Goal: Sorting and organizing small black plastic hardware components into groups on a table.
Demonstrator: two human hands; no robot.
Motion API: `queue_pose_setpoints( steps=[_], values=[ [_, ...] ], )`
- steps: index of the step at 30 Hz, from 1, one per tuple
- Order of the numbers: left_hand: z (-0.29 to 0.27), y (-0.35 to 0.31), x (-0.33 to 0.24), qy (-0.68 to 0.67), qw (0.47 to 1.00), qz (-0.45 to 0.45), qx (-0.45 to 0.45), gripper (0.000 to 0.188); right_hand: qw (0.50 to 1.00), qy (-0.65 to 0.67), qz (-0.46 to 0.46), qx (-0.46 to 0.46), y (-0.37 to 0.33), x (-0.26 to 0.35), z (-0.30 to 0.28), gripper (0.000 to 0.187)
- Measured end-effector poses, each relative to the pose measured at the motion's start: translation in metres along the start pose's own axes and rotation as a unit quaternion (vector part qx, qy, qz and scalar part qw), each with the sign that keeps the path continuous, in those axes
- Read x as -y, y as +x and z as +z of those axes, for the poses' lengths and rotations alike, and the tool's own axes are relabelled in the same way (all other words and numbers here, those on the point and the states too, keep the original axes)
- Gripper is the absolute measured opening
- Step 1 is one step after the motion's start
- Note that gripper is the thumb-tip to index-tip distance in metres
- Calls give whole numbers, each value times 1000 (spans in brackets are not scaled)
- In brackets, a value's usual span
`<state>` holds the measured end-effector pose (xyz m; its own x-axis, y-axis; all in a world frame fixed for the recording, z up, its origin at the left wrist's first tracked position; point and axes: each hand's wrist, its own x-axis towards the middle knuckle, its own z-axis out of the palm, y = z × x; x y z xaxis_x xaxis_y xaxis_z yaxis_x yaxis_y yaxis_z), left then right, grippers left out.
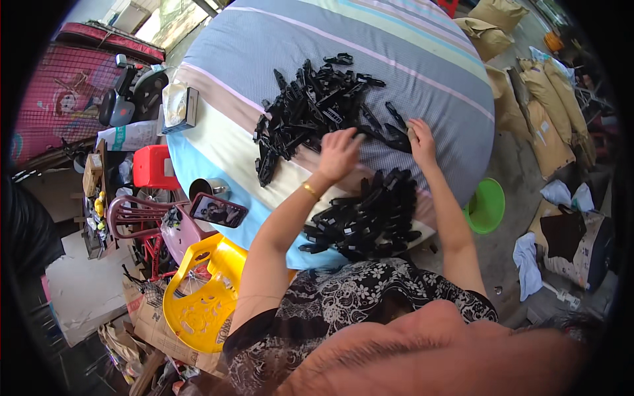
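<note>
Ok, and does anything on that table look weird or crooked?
Maybe the smartphone: it's tilted beside the metal cup, near the edge of the table, which looks precarious. The black plastic parts lie in loose heaps.

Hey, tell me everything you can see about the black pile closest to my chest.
The nearer pile is a dense heap of long, narrow black pieces that look like slightly shiny plastic, overlapping at various angles. It rests on the striped tablecloth near its edge, close in front of your patterned top. Neither your left hand nor your right hand appears to touch it.
</note>
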<state>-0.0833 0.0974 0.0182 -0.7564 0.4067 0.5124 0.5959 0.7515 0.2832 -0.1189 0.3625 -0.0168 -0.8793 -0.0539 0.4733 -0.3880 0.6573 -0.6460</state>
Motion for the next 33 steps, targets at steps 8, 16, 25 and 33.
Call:
queue_pose_setpoints(
  steps=[8, 16, 25, 33],
  values=[
    [59, 29, -75, 25, 996, -50, 68, 20, 988, -126, 29, -83, -51, 51, -39, 29],
    [34, -6, -62, 7, 994, -33, 102, 7, 995, -48, 78, 35, -73, 49, -49, 18],
    [4, -48, -55, -76, 991, -57, 96, 17, 970, -163, 4, 182, -44, 41, -59, 26],
    [21, -33, -53, -161, 960, -229, 9, 17, 978, -53, 66, 191, -31, 44, -63, 37]
  ],
)
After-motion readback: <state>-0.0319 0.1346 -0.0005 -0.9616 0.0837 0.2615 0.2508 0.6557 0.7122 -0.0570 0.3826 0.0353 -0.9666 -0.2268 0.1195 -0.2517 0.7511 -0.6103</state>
